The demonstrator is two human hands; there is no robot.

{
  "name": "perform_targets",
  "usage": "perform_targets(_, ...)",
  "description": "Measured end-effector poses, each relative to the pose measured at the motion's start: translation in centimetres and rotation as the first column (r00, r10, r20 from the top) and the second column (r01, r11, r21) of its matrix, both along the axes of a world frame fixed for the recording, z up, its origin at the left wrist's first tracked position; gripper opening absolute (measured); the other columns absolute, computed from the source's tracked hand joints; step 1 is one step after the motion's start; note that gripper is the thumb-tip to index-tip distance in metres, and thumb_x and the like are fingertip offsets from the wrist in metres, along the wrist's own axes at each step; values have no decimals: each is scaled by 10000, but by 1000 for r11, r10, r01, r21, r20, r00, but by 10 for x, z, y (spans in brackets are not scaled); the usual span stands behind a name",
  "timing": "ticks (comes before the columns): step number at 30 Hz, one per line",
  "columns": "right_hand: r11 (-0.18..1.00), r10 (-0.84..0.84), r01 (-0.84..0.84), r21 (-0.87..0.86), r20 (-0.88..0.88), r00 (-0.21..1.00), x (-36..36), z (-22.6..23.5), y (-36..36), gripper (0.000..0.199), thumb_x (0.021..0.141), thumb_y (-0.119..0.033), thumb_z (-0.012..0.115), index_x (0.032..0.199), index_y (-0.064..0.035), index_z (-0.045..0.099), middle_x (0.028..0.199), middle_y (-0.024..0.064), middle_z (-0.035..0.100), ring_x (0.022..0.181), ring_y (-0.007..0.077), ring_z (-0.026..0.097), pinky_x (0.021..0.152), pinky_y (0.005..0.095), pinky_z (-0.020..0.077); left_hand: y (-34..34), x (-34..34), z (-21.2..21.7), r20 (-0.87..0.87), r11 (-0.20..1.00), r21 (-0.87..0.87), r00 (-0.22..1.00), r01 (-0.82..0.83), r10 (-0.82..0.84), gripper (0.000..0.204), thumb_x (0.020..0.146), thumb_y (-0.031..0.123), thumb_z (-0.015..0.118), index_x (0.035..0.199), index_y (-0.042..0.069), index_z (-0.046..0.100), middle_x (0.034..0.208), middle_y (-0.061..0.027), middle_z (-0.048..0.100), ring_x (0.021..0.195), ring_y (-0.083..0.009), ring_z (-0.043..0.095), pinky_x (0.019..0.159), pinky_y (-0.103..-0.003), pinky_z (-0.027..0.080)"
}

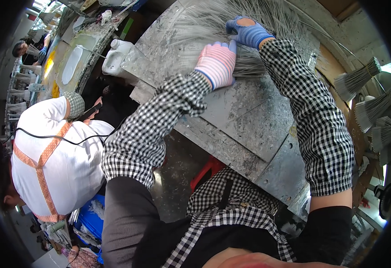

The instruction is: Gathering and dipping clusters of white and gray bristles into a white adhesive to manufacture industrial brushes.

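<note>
A spread of thin grey wire-like strands (213, 22) lies on a stained metal worktable (249, 120). My left hand (218, 62), in a pink-and-white striped glove, presses down on a gathered bunch of the strands (249, 67). My right hand (248, 32), in a blue striped glove, rests just beyond it on the same pile, fingers curled into the strands. Both forearms wear black-and-white checked sleeve covers.
Bundled grey strands (356, 80) stand in a rack at the right. A white plastic jug (115, 56) sits at the table's left edge. A person in white with an orange-strapped apron (52, 165) bends over at the left. A blue crate (88, 219) sits below.
</note>
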State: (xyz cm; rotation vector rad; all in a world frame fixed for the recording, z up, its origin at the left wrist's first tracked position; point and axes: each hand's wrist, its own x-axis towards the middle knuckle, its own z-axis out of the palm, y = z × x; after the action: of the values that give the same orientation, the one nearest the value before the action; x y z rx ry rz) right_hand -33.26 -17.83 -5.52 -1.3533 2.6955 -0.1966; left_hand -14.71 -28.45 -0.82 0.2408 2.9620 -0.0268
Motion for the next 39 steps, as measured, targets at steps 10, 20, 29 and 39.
perform_targets(10,993,-98,113,32,-298,950,12,12,21,231,969,-210,616,1177,-178,713,1190,63,704,1137,288,645,987,404,528,-1,71,5,49,998,16,997,64,-64,1079,673,621,811,1452,-43,469,1540,-318,367,1453,-441,353,1149,-486,392)
perform_targets(20,975,169,-183,-124,-111,979,109,1,46,309,877,-172,673,1186,-176,695,1156,126,682,1126,339,615,967,426,522,12,65,9,143,992,-81,986,94,-82,1275,589,712,838,1510,-30,363,1606,-334,247,1521,-462,219,1212,-588,238)
perform_targets(29,993,97,-80,88,-211,973,57,-7,124,205,848,-90,610,1036,-111,689,1033,117,666,1086,327,614,938,413,519,35,101,-10,44,993,-2,992,116,-116,354,873,231,695,1146,30,595,1062,-164,705,987,-310,713,805,-428,572)
perform_targets(39,840,104,-160,-519,-135,985,106,25,155,208,917,-77,630,1114,-63,694,1082,119,692,1051,295,655,943,353,502,22,154,-35,11,980,172,995,-102,102,132,851,81,656,956,38,723,910,-191,744,889,-354,744,750,-455,600)
